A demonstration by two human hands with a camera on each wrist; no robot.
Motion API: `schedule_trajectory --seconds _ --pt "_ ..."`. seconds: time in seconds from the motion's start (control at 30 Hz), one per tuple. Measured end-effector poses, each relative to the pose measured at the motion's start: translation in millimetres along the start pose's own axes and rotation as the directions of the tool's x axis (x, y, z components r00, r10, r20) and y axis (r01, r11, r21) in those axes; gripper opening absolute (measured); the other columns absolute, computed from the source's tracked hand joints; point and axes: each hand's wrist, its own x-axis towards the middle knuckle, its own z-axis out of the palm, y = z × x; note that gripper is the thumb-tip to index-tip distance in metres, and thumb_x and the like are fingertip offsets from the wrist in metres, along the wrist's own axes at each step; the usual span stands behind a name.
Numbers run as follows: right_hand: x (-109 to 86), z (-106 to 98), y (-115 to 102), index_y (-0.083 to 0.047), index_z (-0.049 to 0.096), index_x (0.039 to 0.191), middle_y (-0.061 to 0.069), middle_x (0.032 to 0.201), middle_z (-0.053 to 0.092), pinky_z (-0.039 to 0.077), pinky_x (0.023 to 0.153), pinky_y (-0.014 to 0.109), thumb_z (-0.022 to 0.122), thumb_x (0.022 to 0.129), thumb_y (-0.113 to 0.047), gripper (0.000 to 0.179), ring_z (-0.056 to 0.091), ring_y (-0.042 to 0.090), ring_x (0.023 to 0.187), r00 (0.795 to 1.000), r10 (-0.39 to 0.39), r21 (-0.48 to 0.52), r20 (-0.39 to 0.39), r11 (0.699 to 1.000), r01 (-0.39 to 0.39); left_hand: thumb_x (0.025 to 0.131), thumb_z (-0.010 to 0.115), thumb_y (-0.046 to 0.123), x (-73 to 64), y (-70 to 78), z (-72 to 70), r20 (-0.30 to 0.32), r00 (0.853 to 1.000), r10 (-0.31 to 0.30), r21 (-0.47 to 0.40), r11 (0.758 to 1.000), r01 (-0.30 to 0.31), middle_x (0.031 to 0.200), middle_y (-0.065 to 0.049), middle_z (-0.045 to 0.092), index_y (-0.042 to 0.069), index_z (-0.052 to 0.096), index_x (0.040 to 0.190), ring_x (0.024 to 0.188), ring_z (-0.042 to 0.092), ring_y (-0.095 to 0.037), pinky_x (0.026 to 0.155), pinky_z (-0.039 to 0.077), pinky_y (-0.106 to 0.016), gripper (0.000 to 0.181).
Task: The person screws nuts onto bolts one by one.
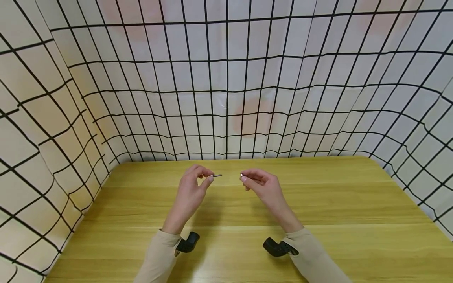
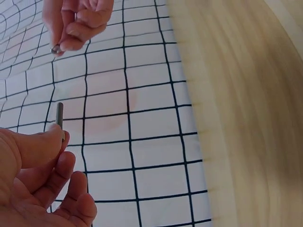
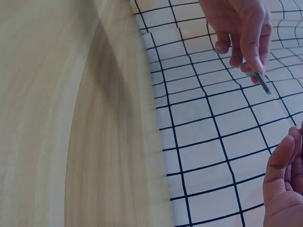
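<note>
Between thumb and index finger, my left hand [image 1: 190,192] pinches a thin metal bolt [image 1: 217,175]. Its grey shank [image 2: 59,113] sticks out past the fingertips, while the gripped end is largely hidden. Across a small gap, my right hand [image 1: 264,188] holds a tiny shiny metal nut [image 1: 242,174] at the tips of its thumb and index finger. In the left wrist view this nut [image 2: 56,48] is small and partly covered by the fingers. The bolt points toward the right hand, and the two pieces are apart. Both hands are raised above the table.
A wood-grain table [image 1: 226,251] spreads beneath the hands. White cloth [image 1: 226,78] with a black grid rises behind its far edge and along both sides. A black wrist device [image 1: 188,242] sits at the left cuff, another black device [image 1: 277,247] at the right.
</note>
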Motion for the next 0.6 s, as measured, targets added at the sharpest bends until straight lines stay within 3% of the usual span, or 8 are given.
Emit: schedule_trajectory --seconds 0.2,0.43,0.6 --pt "2.2 6.1 -0.4 0.007 0.067 0.109 0.01 0.095 0.069 0.054 0.073 0.03 0.071 0.092 -0.01 0.024 0.063 0.017 0.078 1.0 -0.016 0.002 0.006 1.0 0.015 0.09 0.071 0.004 0.9 4.7 1.3 -0.004 1.0 0.013 0.013 1.0 -0.013 0.093 0.0 0.059 0.006 0.071 0.093 0.091 0.051 -0.024 0.08 0.041 -0.038 0.004" --pt "4.3 13.4 0.4 0.006 0.067 0.107 0.024 0.101 0.066 0.053 0.072 0.03 0.071 0.092 -0.009 0.022 0.062 0.017 0.078 1.0 -0.021 0.025 0.021 0.999 0.021 0.089 0.071 0.003 1.4 9.4 3.3 0.012 1.0 0.026 -0.01 1.0 -0.026 0.092 -0.001 0.058 0.006 0.071 0.093 0.093 0.052 -0.031 0.082 0.042 -0.041 0.004" --pt "3.3 18.2 -2.0 0.006 0.067 0.108 0.018 0.1 0.068 0.053 0.073 0.03 0.071 0.091 -0.009 0.023 0.062 0.017 0.079 0.999 -0.022 0.035 0.036 0.999 0.021 0.089 0.072 0.003 0.5 10.6 5.1 0.029 0.999 0.028 -0.017 0.999 -0.027 0.091 0.001 0.058 0.006 0.071 0.093 0.093 0.052 -0.029 0.081 0.041 -0.039 0.005"
